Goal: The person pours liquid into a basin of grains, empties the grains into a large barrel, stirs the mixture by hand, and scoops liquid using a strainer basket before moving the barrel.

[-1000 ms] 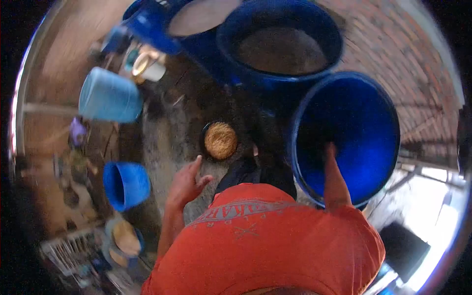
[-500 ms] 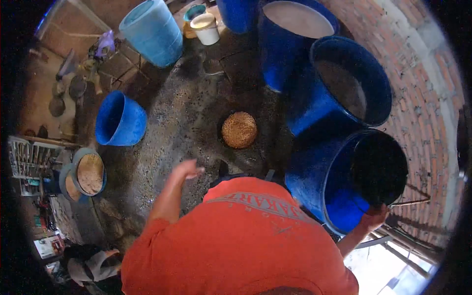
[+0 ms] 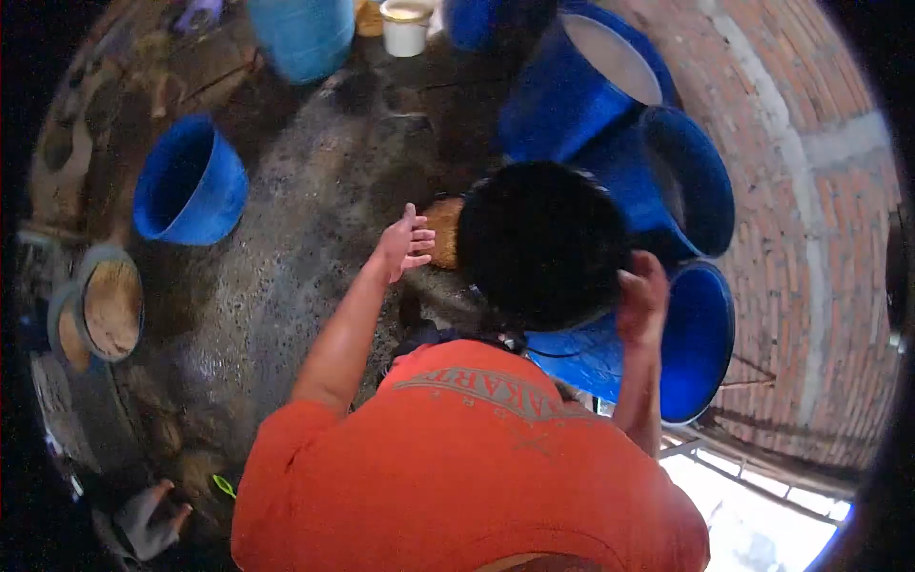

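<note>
My right hand [image 3: 643, 297] grips the right rim of a round black basin [image 3: 538, 243], whose inside is too dark to make out. The basin is in front of my body, in the middle of the view. To its left my left hand [image 3: 408, 245] is open, fingers spread and apart from the basin. Just beyond those fingers lies a round mass of brown, grainy material [image 3: 443, 234] at floor level, its right side hidden by the basin. Partly behind the basin and my right forearm stands a blue barrel [image 3: 701, 343].
More blue barrels stand along the brick wall [image 3: 762, 248]; one barrel [image 3: 610, 57] holds pale liquid. A blue tub [image 3: 191, 181] sits on the wet floor [image 3: 257, 305] at left. Further left is a container of tan material [image 3: 112, 310]. A white bucket [image 3: 405, 29] stands at the back.
My right hand has carried the black basin from over the nearest barrel leftward to the middle. My left hand has reached forward and spread its fingers. The view has shifted.
</note>
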A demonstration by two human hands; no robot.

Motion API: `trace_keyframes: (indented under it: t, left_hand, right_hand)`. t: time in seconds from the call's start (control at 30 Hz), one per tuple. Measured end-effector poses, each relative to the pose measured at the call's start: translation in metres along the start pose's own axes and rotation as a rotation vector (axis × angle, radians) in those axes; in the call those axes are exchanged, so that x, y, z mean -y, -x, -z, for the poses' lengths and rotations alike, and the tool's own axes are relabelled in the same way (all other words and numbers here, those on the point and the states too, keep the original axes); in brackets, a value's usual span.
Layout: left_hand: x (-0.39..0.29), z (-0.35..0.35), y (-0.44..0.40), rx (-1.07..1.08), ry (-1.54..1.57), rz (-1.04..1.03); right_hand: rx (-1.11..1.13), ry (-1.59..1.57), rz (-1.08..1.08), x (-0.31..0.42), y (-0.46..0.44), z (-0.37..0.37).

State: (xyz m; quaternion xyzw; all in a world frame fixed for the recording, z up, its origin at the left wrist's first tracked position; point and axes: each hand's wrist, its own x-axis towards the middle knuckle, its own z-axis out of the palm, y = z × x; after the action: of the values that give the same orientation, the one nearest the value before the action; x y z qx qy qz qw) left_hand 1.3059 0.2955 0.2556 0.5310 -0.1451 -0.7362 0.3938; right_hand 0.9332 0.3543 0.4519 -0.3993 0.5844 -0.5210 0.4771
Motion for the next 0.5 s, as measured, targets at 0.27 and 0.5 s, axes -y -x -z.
trace_keyframes:
  t: [0.27,0.5]
  left_hand:
    - [0.183,0.319,-0.126,-0.255,0.419,-0.434]
    - [0.15,0.37,-0.105,-0.81,-0.79,0.065]
  right_hand:
    - [0.961,0.652,0.285,-0.1,-0.037,-0.289]
    - [1.337,0.968,1.097,-0.121,0.051,-0.423]
